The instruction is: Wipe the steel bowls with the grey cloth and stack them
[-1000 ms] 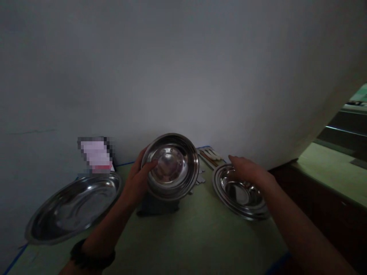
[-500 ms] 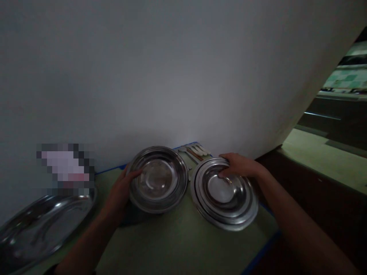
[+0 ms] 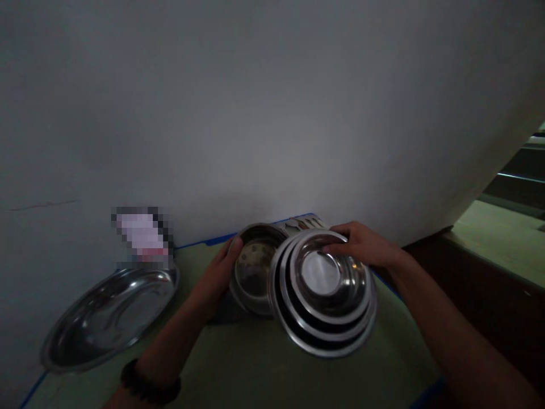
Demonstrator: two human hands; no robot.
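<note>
My left hand (image 3: pixel 215 277) grips the left rim of a steel bowl (image 3: pixel 252 272) that stands near the wall on the green table. My right hand (image 3: pixel 360 245) holds the far rim of a nested stack of steel bowls (image 3: pixel 323 295), thumb inside the top bowl. The stack is lifted and tilted toward me. It overlaps the right side of the single bowl and hides part of it.
A large oval steel platter (image 3: pixel 110 312) lies at the left on the green table (image 3: pixel 255 369), which has blue tape along its edges. Some spoons (image 3: pixel 298 223) lie by the white wall behind the bowls. A dark counter edge (image 3: pixel 468 284) runs at the right.
My right hand has raised and tilted the bowl stack and brought it left, over the single bowl's edge. My left hand still holds that bowl, which now sits lower and more level.
</note>
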